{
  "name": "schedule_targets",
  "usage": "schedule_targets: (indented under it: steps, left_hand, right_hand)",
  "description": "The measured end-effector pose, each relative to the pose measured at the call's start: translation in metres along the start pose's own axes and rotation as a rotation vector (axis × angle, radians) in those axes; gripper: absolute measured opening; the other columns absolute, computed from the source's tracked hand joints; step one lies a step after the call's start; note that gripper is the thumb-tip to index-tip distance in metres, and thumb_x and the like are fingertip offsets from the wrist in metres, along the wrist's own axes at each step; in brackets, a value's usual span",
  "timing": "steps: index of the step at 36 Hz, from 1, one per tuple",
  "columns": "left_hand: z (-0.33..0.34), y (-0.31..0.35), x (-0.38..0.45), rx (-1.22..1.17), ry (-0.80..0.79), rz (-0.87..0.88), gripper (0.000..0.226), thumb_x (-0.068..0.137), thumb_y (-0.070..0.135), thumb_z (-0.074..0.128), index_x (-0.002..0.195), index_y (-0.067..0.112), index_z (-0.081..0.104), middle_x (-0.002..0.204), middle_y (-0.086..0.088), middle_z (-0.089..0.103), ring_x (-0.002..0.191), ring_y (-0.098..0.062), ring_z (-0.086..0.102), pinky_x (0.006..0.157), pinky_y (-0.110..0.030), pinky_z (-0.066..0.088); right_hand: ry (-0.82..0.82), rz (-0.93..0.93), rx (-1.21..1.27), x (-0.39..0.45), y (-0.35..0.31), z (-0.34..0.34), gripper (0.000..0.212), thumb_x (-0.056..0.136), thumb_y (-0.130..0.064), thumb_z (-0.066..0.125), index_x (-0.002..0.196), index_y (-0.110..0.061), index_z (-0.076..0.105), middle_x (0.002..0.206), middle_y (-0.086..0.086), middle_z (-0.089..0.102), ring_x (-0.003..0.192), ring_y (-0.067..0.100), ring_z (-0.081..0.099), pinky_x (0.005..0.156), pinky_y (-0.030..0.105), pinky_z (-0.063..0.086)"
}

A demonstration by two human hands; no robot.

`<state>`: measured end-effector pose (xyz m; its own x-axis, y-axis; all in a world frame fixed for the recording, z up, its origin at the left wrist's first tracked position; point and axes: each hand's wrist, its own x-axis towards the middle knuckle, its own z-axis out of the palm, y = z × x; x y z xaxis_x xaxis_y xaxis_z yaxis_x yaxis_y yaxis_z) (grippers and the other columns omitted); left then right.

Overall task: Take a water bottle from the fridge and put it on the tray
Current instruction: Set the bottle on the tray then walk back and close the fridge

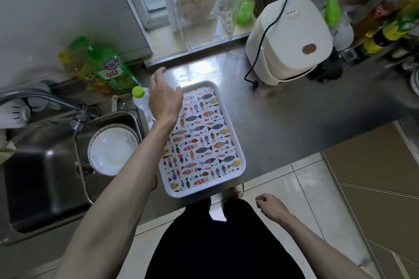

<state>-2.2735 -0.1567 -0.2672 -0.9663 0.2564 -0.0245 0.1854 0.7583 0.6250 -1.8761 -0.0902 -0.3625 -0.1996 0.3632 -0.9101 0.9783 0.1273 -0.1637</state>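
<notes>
A clear water bottle (141, 103) with a lime-green cap stands upright at the far left corner of the tray (235, 142), a white tray with a colourful fish pattern on the steel counter. My wrist hides the bottle's base, so I cannot tell whether it rests inside the tray's rim. My left hand (164, 97) hovers just right of the bottle, fingers spread, holding nothing. My right hand (272, 207) hangs low beside my body, in front of the counter, fingers loosely curled and holding nothing.
A steel sink (45, 176) with white bowls (111, 149) and a tap (56, 102) lies to the left. Green detergent bottles (108, 70) stand behind it. A white rice cooker (288, 38) with a black cord sits at the back right, oil bottles (390, 22) beyond.
</notes>
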Motion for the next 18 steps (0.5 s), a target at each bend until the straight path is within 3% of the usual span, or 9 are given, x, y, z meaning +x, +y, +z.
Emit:
schedule_targets:
  steps: [2, 6, 8, 10, 11, 15, 17, 18]
  left_hand:
    - [-0.002, -0.001, -0.004, -0.032, -0.009, 0.024, 0.064, 0.086, 0.014, 0.067, 0.146, 0.014, 0.046, 0.143, -0.006, 0.056, 0.123, -0.024, 0.060, 0.095, -0.036, 0.056]
    - [-0.004, -0.012, -0.018, -0.064, -0.042, 0.115, 0.059, 0.089, 0.018, 0.065, 0.145, 0.012, 0.046, 0.146, -0.008, 0.052, 0.125, -0.020, 0.059, 0.106, -0.034, 0.052]
    - [-0.004, -0.019, -0.026, -0.043, -0.043, 0.147, 0.063, 0.092, 0.018, 0.064, 0.151, 0.014, 0.043, 0.158, -0.010, 0.041, 0.141, -0.023, 0.048, 0.113, -0.020, 0.038]
    - [-0.006, -0.024, -0.037, 0.018, -0.018, 0.196, 0.064, 0.094, 0.022, 0.062, 0.153, 0.017, 0.040, 0.166, -0.008, 0.031, 0.150, -0.024, 0.036, 0.106, -0.005, 0.023]
    - [-0.007, -0.026, -0.044, 0.050, 0.004, 0.228, 0.062, 0.094, 0.025, 0.062, 0.152, 0.018, 0.041, 0.166, -0.007, 0.031, 0.150, -0.024, 0.035, 0.105, -0.004, 0.024]
    - [-0.006, -0.040, -0.082, 0.102, -0.003, 0.325, 0.057, 0.093, 0.028, 0.063, 0.146, 0.018, 0.044, 0.159, -0.006, 0.036, 0.146, -0.025, 0.037, 0.117, -0.041, 0.041]
    - [0.000, -0.051, -0.102, 0.115, -0.068, 0.383, 0.049, 0.093, 0.024, 0.066, 0.139, 0.016, 0.050, 0.150, -0.006, 0.046, 0.137, -0.025, 0.045, 0.112, -0.041, 0.047]
    - [0.004, -0.057, -0.111, 0.112, -0.131, 0.385, 0.042, 0.094, 0.023, 0.065, 0.133, 0.016, 0.054, 0.141, -0.007, 0.053, 0.128, -0.025, 0.054, 0.105, -0.041, 0.052]
  right_hand:
    - [0.004, 0.007, 0.022, -0.003, 0.004, 0.003, 0.022, 0.092, -0.021, 0.050, 0.100, -0.017, 0.070, 0.108, 0.001, 0.072, 0.103, 0.024, 0.067, 0.090, 0.033, 0.051]
    - [0.026, 0.015, 0.079, -0.010, 0.009, 0.009, 0.020, 0.092, -0.021, 0.048, 0.086, -0.013, 0.066, 0.103, 0.008, 0.073, 0.101, 0.028, 0.069, 0.085, 0.033, 0.051]
    - [0.030, 0.025, 0.116, -0.013, 0.014, 0.013, 0.021, 0.093, -0.022, 0.049, 0.092, -0.016, 0.069, 0.105, 0.003, 0.073, 0.102, 0.026, 0.068, 0.090, 0.034, 0.052]
    - [0.038, 0.034, 0.168, -0.016, 0.022, 0.017, 0.023, 0.093, -0.022, 0.050, 0.099, -0.016, 0.071, 0.105, 0.001, 0.072, 0.102, 0.023, 0.068, 0.092, 0.036, 0.052]
    - [0.041, 0.038, 0.193, -0.017, 0.026, 0.020, 0.023, 0.093, -0.021, 0.050, 0.100, -0.015, 0.071, 0.104, 0.001, 0.072, 0.101, 0.023, 0.068, 0.093, 0.037, 0.052]
    - [0.071, 0.063, 0.300, -0.021, 0.049, 0.033, 0.022, 0.092, -0.019, 0.050, 0.085, -0.006, 0.067, 0.089, 0.010, 0.071, 0.087, 0.028, 0.067, 0.084, 0.039, 0.054]
    - [0.083, 0.060, 0.342, -0.026, 0.061, 0.039, 0.023, 0.088, -0.018, 0.048, 0.066, -0.012, 0.049, 0.071, 0.011, 0.052, 0.067, 0.026, 0.048, 0.069, 0.033, 0.040]
    - [0.093, 0.056, 0.358, -0.028, 0.068, 0.043, 0.024, 0.087, -0.018, 0.047, 0.064, -0.016, 0.042, 0.070, 0.008, 0.044, 0.066, 0.021, 0.040, 0.068, 0.031, 0.032]
